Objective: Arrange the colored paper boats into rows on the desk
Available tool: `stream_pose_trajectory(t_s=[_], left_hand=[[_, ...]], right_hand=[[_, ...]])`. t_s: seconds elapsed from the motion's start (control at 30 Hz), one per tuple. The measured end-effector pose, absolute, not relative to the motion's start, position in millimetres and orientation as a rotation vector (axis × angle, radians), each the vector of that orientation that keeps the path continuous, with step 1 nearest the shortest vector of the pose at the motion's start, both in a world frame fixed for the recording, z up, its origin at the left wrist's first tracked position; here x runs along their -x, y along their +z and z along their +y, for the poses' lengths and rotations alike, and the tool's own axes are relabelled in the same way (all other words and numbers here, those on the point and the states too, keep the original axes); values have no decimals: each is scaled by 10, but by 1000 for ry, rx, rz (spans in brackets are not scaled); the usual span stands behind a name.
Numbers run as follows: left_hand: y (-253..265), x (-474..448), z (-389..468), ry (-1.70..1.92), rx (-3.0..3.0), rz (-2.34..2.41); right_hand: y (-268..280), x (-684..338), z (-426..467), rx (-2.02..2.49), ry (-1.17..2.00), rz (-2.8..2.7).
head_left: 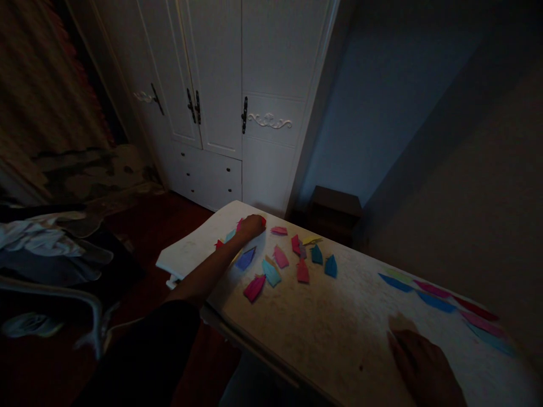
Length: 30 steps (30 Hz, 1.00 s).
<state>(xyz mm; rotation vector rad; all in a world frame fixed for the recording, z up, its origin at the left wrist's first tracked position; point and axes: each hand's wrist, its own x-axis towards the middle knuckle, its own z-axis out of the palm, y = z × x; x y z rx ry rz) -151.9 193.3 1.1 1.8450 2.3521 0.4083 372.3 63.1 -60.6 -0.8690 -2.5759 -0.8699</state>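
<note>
My left hand reaches to the far left part of the pale table, fingers curled in on a small red folded paper piece. Around it lie several folded paper pieces with pointed ends: a blue-violet one, a light blue one, a magenta one and a pink one. My right hand lies low over the near right part of the table, fingers stretched out. A dim tan patch shows by its fingertips; whether it is paper or shadow is unclear.
More pieces, teal and yellow, lie mid-table. Along the far right edge runs a row of flat coloured strips. Behind the table stand a white wardrobe and a dark box-like stand. Cloth hangs at left.
</note>
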Motion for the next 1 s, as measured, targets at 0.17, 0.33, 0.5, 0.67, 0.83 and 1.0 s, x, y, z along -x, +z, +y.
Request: stream_pose_trajectory(t_s=[0.17, 0.33, 0.5, 0.67, 0.83, 1.0], left_hand=[[17, 1572, 1854, 453, -1848, 2341], [161, 1515, 1669, 602, -1905, 2285], [363, 1160, 1519, 740, -2043, 2125], [495, 500, 1438, 840, -2303, 1751], [578, -417, 1371, 815, -2423, 1383], [556, -1403, 1403, 757, -2438, 1143]], right_hand=[[-626, -3700, 620, 943, -803, -2562], [-633, -3675, 602, 982, -720, -2545], [-573, -3591, 564, 1188, -267, -2384], [-409, -3475, 454, 1398, 254, -2022], [-301, -3558, 311, 1386, 455, -1854], [-319, -3828, 170, 1364, 566, -1732]])
